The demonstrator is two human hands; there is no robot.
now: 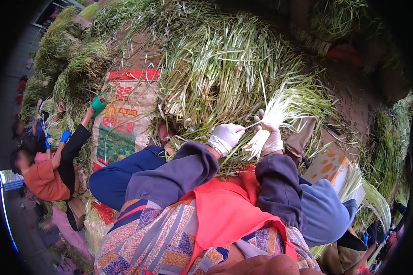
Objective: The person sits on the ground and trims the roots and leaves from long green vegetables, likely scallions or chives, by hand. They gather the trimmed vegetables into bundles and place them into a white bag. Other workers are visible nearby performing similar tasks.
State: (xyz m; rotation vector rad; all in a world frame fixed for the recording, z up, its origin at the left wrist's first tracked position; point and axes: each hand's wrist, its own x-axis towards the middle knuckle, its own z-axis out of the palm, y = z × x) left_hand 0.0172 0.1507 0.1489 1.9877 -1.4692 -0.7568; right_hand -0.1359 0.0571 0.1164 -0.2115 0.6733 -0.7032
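Note:
My right hand (270, 137), in a pale thin glove, grips a bundle of long leafy stalks (278, 106), possibly garlic chives, around its white lower part. The white ends point down towards my lap and the green leaves fan out to the upper right. Just left of the bundle, my left hand (227, 135), gloved alike, pinches a thin pale stalk (253, 125) between thumb and fingers; it reaches across to the right hand. A large heap of the same kind of stalks (223, 68) lies on the ground beyond both hands.
A printed woven sack (146, 103) lies flat at the left. By my right knee is a box with orange spots (325, 166), with pale stalks (352, 184) beside it. A co-worker in an orange top (46, 182) and blue gloves sits at the left. More stalk heaps (387, 144) lie around.

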